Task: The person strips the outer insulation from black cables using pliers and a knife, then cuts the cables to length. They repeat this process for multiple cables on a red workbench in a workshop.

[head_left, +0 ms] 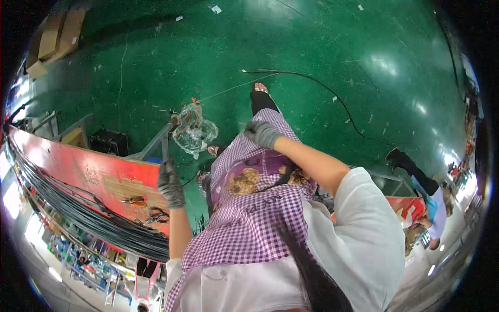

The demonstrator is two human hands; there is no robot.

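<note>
My left hand (pixel 170 186), in a grey knit glove, is beside the front edge of the red-topped workbench (pixel 88 169). Its fingers are closed together, and what they hold, if anything, is hidden. A short dark strand (pixel 190 179) shows just right of it; whether they touch I cannot tell. My right hand (pixel 263 134), gloved the same way, hangs in front of the purple checked apron (pixel 244 223) at thigh height. Those fingers curl inward, and their inside is out of sight. Orange-handled pliers (pixel 136 202) and scissors (pixel 157 215) lie on the bench near my left hand.
A long bundle of black cables (pixel 93 216) runs along the bench. Clear plastic bags (pixel 195 132) hang by its metal frame. One black cable (pixel 332 93) curves across the green floor (pixel 171 57). Cardboard (pixel 57 39) stands far left; another person (pixel 431 197) bends at the right.
</note>
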